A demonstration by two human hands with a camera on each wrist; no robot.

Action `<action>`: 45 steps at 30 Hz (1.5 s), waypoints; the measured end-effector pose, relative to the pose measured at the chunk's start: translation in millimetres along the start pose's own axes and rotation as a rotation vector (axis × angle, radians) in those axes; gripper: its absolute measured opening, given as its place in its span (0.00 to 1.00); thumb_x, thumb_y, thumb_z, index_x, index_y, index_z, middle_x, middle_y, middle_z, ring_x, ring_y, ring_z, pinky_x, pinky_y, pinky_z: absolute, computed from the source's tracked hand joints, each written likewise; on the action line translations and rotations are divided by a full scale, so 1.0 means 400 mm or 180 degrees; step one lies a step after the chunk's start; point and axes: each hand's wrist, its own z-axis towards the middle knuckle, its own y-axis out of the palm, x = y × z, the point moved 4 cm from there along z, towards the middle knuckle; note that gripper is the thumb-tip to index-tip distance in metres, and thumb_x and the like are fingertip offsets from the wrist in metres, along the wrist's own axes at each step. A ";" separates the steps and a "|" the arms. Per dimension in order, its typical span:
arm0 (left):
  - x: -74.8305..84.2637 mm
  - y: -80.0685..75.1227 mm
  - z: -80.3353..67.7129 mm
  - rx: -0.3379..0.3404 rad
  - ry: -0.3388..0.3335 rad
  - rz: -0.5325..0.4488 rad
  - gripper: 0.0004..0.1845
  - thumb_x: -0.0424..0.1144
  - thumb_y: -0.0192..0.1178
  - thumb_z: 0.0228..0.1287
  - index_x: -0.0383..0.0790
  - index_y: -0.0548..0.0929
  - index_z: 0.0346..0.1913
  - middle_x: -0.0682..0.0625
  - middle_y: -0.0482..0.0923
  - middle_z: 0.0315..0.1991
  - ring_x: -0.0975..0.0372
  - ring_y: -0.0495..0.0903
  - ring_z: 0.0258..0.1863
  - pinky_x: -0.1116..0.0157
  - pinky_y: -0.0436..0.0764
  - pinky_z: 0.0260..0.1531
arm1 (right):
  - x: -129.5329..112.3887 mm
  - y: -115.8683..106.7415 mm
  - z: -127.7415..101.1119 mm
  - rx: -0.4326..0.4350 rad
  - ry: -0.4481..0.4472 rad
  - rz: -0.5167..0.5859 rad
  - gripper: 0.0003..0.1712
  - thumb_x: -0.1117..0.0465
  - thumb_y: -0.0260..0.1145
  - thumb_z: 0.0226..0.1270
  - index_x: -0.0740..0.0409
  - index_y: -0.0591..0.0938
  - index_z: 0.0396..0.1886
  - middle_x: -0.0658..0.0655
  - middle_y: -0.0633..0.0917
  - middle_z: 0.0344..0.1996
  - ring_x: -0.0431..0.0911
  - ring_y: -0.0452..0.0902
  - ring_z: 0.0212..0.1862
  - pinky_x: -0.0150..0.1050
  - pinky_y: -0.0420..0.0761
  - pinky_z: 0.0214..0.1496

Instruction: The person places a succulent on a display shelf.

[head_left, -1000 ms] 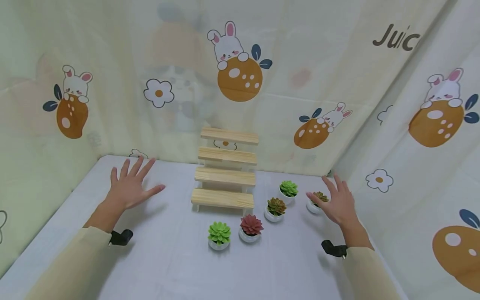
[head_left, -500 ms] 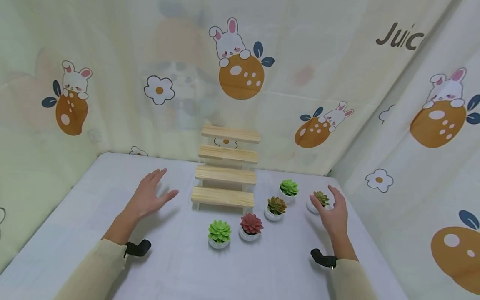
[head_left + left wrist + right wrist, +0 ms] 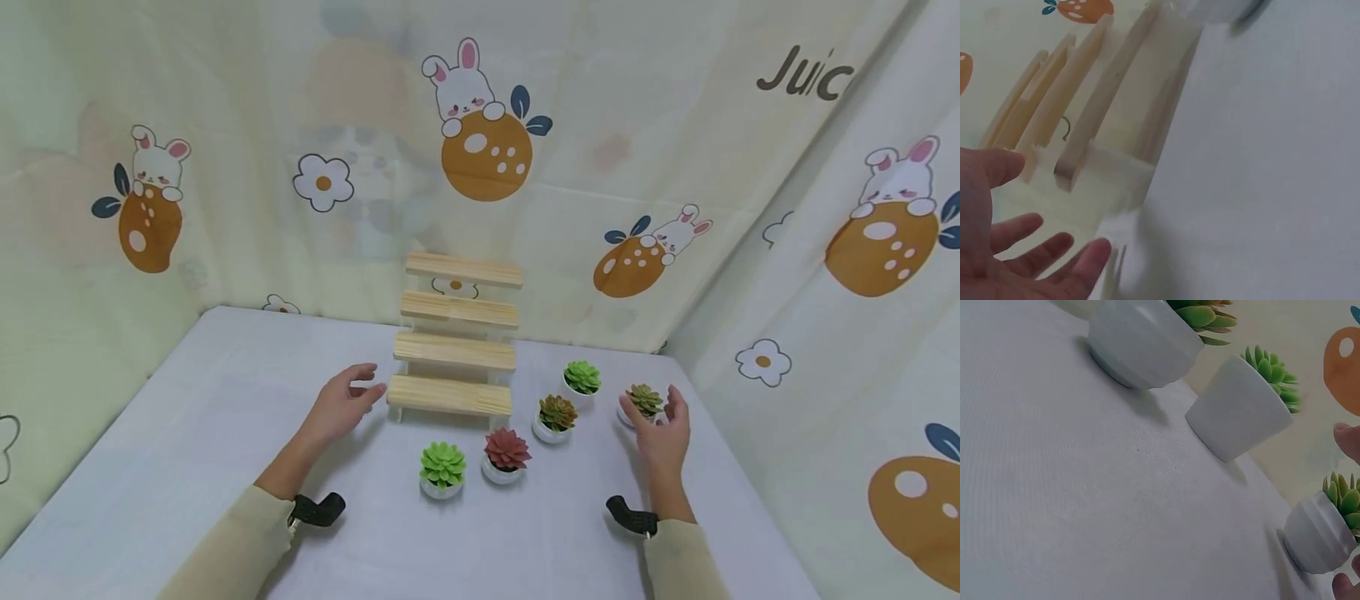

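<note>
My left hand [image 3: 339, 408] hovers just left of the lowest step of a four-tier wooden display stand [image 3: 453, 350], its fingers loosely bent and holding nothing. In the left wrist view, thumb and fingers [image 3: 1094, 256] are spread apart beside the stand's step ends. My right hand [image 3: 666, 437] is at the rightmost potted succulent [image 3: 645, 400], a green-brown rosette in a white pot. Thumb and fingers stand apart on either side of that plant. From the right wrist, the white pot [image 3: 1317, 534] shows between the fingertips, upright on the table.
More potted succulents stand on the white-covered table [image 3: 555, 533]: bright green [image 3: 442, 467], red [image 3: 506, 454], brown-green [image 3: 557, 417] and another green one [image 3: 582, 380]. Bunny-print curtains [image 3: 360, 108] enclose the back and sides. Black wrist cameras [image 3: 318, 510] sit on both wrists.
My left hand has moved right and nearer, toward the stand, its spread fingers relaxing into a bend. The right hand has come slightly left and nearer, its fingers bending around the rightmost succulent.
</note>
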 end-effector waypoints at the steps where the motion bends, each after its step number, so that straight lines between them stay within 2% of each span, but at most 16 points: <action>1: 0.002 0.007 0.000 -0.0016 0.0019 -0.0116 0.31 0.46 0.59 0.76 0.34 0.67 0.74 0.33 0.71 0.69 0.44 0.83 0.58 0.53 0.88 0.53 | 0.005 0.002 0.000 -0.0014 0.0076 0.0018 0.60 0.44 0.78 0.60 0.50 0.53 0.83 0.57 0.56 0.82 0.56 0.52 0.82 0.54 0.59 0.83; 9: 0.009 0.044 0.011 -0.0054 0.0073 -0.0741 0.28 0.37 0.60 0.74 0.30 0.68 0.72 0.31 0.75 0.62 0.52 0.86 0.48 0.58 0.90 0.47 | 0.032 0.014 0.006 -0.0020 0.0330 0.0154 0.61 0.49 0.80 0.59 0.48 0.53 0.83 0.57 0.58 0.82 0.55 0.56 0.80 0.51 0.61 0.83; 15: 0.003 0.053 0.020 -0.0030 -0.0043 -0.1027 0.25 0.33 0.61 0.73 0.29 0.72 0.69 0.33 0.75 0.59 0.57 0.85 0.45 0.58 0.91 0.46 | 0.042 0.015 0.015 0.0007 0.0455 0.0040 0.60 0.52 0.79 0.60 0.49 0.51 0.84 0.63 0.62 0.79 0.57 0.58 0.79 0.53 0.62 0.82; 20: -0.004 0.058 0.026 -0.0048 -0.0129 -0.1227 0.23 0.31 0.61 0.72 0.27 0.74 0.66 0.33 0.74 0.58 0.61 0.86 0.42 0.60 0.91 0.46 | 0.041 0.017 0.018 -0.0009 0.0464 -0.0131 0.58 0.56 0.77 0.62 0.54 0.52 0.83 0.66 0.65 0.77 0.59 0.61 0.77 0.54 0.63 0.81; 29: -0.008 0.063 0.033 -0.0067 -0.0199 -0.1327 0.25 0.29 0.63 0.70 0.25 0.73 0.67 0.34 0.77 0.54 0.64 0.85 0.37 0.64 0.91 0.40 | 0.034 0.015 0.014 -0.0038 0.0412 -0.0308 0.51 0.56 0.75 0.63 0.68 0.60 0.78 0.72 0.71 0.72 0.62 0.66 0.74 0.57 0.67 0.78; 35: -0.009 0.063 0.039 -0.0059 -0.0229 -0.1376 0.25 0.26 0.63 0.68 0.24 0.74 0.66 0.33 0.78 0.53 0.63 0.84 0.38 0.66 0.90 0.40 | 0.037 0.015 0.013 0.0014 0.0484 -0.0402 0.48 0.54 0.76 0.63 0.68 0.64 0.76 0.70 0.74 0.69 0.59 0.69 0.71 0.55 0.70 0.75; 45: -0.008 0.063 0.045 -0.0126 -0.0263 -0.1430 0.25 0.24 0.63 0.67 0.24 0.73 0.66 0.32 0.79 0.53 0.64 0.84 0.37 0.65 0.91 0.39 | 0.033 0.014 0.000 0.0020 0.0507 -0.0439 0.47 0.49 0.77 0.61 0.66 0.69 0.74 0.67 0.77 0.65 0.54 0.72 0.64 0.46 0.76 0.63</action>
